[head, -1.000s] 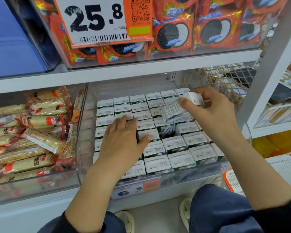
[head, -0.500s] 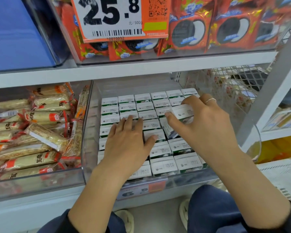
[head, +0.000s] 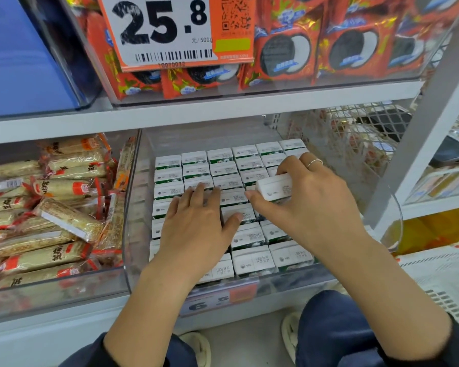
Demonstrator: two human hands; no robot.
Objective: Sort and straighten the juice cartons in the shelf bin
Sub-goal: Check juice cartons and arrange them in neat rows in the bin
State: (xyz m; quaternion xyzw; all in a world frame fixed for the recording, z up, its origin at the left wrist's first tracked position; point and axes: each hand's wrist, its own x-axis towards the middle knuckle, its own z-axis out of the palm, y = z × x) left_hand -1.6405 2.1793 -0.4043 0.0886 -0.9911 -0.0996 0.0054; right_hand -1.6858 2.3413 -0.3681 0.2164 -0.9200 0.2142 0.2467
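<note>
Fingers (head: 284, 165) of right hand (head: 313, 205) pinch carton (head: 274, 188).

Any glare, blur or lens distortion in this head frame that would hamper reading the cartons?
Head view: even, soft lighting; wide-angle bending bows the shelf edge; the clear bin wall shows hazy reflections; print on the juice cartons is soft and unreadable; both the left hand and the right hand look reasonably sharp.
</note>
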